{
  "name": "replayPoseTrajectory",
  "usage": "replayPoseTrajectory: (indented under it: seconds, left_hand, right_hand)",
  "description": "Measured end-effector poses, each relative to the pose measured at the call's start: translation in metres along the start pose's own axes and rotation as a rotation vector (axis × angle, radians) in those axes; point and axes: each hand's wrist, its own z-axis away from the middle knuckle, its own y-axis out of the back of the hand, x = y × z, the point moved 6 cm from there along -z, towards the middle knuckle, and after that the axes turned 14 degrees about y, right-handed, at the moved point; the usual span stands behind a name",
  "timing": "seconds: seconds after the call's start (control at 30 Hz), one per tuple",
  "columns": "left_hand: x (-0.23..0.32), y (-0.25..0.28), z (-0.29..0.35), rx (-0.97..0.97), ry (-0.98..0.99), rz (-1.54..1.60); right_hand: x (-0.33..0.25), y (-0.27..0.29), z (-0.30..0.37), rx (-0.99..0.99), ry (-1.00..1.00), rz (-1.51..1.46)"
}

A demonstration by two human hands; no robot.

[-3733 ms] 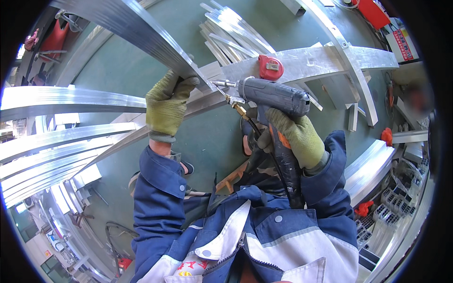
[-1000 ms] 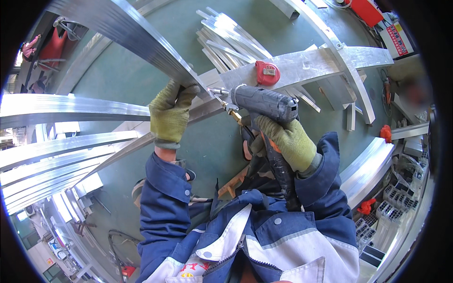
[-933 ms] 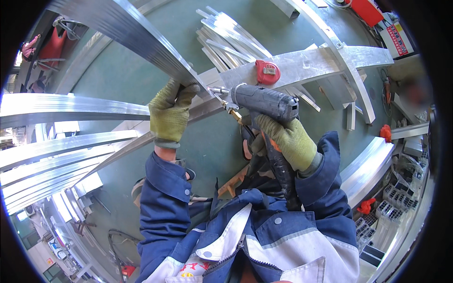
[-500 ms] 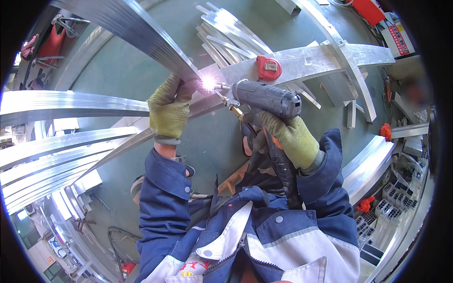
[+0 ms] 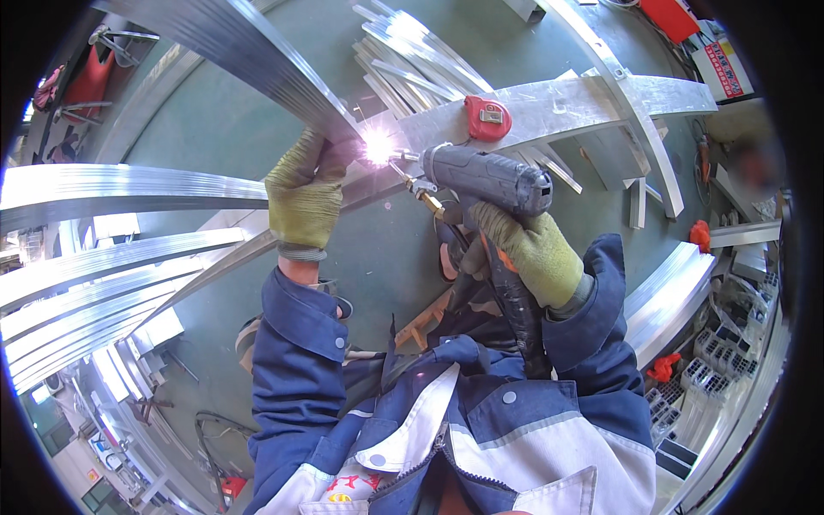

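Observation:
A yellow-green glove covers my left hand [image 5: 305,193], closed around the lower end of a ribbed metal profile [image 5: 249,64] that comes in from the upper left. That end meets a flat metal beam [image 5: 549,112] lying crosswise. My right hand [image 5: 536,257], gloved the same way, grips a black welding gun [image 5: 489,178] with a brass fitting and a thick cable running down toward my body. At the gun's tip a bright white-violet glare burns right at the joint, hiding the exact contact. A red tape measure [image 5: 487,118] rests on the beam just beyond the gun.
More ribbed profiles [image 5: 129,187] extend left from the beam. A heap of loose metal strips [image 5: 421,60] lies beyond it on the green floor. Another bar [image 5: 639,120] crosses the beam at right. Stacked profiles [image 5: 674,296] and crates of small parts [image 5: 717,365] stand lower right.
The glare at the gun's tip looks slightly larger. My left hand has shifted a little to the left in the picture. Both hands keep their grips.

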Motion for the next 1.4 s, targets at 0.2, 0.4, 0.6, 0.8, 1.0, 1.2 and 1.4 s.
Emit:
replayPoseTrajectory:
  seconds: [0.2,0.4,0.6,0.8,1.0,1.2,1.4]
  left_hand:
    - [0.001,-0.003,-0.001,-0.031,-0.009,0.026]
    - [0.002,-0.004,-0.001,-0.015,-0.030,0.032]
    - [0.004,-0.006,0.000,-0.046,-0.023,0.079]
    - [0.000,-0.003,-0.001,-0.068,0.013,0.123]
    - [0.007,-0.007,-0.002,-0.071,-0.057,0.076]
    - [0.010,-0.009,-0.009,-0.215,-0.039,0.224]
    - [-0.003,-0.016,-0.022,-0.175,-0.281,-0.362]
  right_hand:
    - [-0.001,0.001,0.003,-0.015,0.049,0.010]
    - [0.000,0.002,0.007,-0.027,0.033,0.040]
    - [-0.004,0.000,0.012,-0.020,0.055,0.032]
    - [-0.005,-0.002,0.020,0.032,0.026,0.011]
    - [-0.012,-0.006,0.037,0.083,-0.048,0.006]
    - [-0.013,-0.022,0.039,0.003,-0.080,0.156]
    - [-0.016,-0.062,0.043,-0.072,0.025,0.365]
